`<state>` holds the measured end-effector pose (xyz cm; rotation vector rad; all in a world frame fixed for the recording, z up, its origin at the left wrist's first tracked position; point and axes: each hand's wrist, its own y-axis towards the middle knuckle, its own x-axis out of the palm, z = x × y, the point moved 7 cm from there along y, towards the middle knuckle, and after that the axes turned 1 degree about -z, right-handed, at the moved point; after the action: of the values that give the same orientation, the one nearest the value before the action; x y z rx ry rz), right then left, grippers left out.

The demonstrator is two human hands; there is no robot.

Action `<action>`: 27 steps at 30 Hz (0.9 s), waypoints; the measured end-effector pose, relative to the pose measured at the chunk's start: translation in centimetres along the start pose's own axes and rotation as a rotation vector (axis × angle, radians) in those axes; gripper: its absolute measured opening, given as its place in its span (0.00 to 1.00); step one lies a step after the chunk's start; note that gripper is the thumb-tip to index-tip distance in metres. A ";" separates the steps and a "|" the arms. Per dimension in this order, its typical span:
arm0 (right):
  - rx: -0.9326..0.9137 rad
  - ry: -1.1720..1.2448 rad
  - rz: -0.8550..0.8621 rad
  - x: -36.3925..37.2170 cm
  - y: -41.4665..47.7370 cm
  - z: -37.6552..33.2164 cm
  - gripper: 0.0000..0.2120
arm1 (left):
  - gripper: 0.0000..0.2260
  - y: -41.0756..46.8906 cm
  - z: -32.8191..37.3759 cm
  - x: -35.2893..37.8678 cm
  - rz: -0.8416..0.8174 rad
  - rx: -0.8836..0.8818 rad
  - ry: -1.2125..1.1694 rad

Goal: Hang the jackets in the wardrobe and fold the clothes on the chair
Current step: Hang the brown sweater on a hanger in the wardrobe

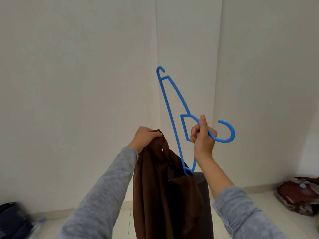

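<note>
Below hanger [174,118], jacket [165,187] hung from left hand [146,137], fist bunching collar. Right hand [202,137] closed around hanger neck, lower tip inside jacket. Best: spread collar, seat both shoulders.

Inspector: Any lettering, labels, brand marks or numbers legible in the head view?

Assessor: None. The blue hanger [174,107] at centre frame bears no moulded mark that can be read. The brown jacket [165,192] below it shows a small pale fleck near the collar, too small to tell whether it is a tag or print.

Inspector: The items at the frame edges?

Assessor: The red bag [296,195] at lower right and the dark bundle [12,219] at lower left are blurred; no text readable. The wall [77,75] carries no sign.
</note>
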<state>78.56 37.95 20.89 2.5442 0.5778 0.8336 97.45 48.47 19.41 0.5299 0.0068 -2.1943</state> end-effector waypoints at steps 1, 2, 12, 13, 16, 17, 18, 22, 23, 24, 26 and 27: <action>0.003 0.017 -0.009 0.1 0.0 -0.2 0.26 | 0.13 -0.1 0.2 0.0 -0.009 0.004 -0.023; 0.009 0.051 -0.014 0.3 0.1 -0.3 0.26 | 0.14 -0.3 0.4 0.0 -0.024 0.010 -0.045; 0.184 0.291 -0.007 -1.6 -1.4 5.3 0.30 | 0.19 -1.6 2.6 -0.3 -0.161 0.140 -0.230; 0.215 0.241 -0.044 -2.0 -1.8 6.7 0.30 | 0.19 -1.6 3.0 -0.8 -0.141 0.169 -0.242; 0.307 0.079 -0.112 -4.0 -2.7 10.1 0.29 | 0.19 -1.4 3.8 -2.8 -0.017 0.259 -0.150; 0.326 0.017 -0.117 -4.7 -2.9 10.7 0.29 | 0.20 -1.3 3.6 -3.5 0.033 0.276 -0.116; 0.345 -0.023 -0.124 -5.4 -2.9 11.0 0.29 | 0.22 -1.1 3.2 -4.1 0.074 0.284 -0.085; 0.412 0.004 -0.115 -5.9 -2.5 11.1 0.25 | 0.21 -0.8 1.2 -5.1 0.171 0.302 -0.014; 0.417 0.025 -0.118 -5.5 -2.3 10.9 0.23 | 0.21 -0.8 0.9 -5.2 0.194 0.306 -0.022; 0.415 0.050 -0.132 -4.9 -2.1 10.7 0.21 | 0.20 -0.8 0.7 -5.2 0.206 0.311 -0.037; 0.415 0.094 -0.177 -3.4 -1.7 10.1 0.14 | 0.18 -0.7 0.7 -5.1 0.193 0.318 -0.074; 0.426 0.115 -0.195 -2.8 -1.6 9.9 0.12 | 0.18 -0.6 0.7 -5.1 0.176 0.318 -0.096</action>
<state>82.26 35.47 11.48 2.7592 1.1264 0.8650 99.48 52.54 21.81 0.5757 -0.4304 -2.0552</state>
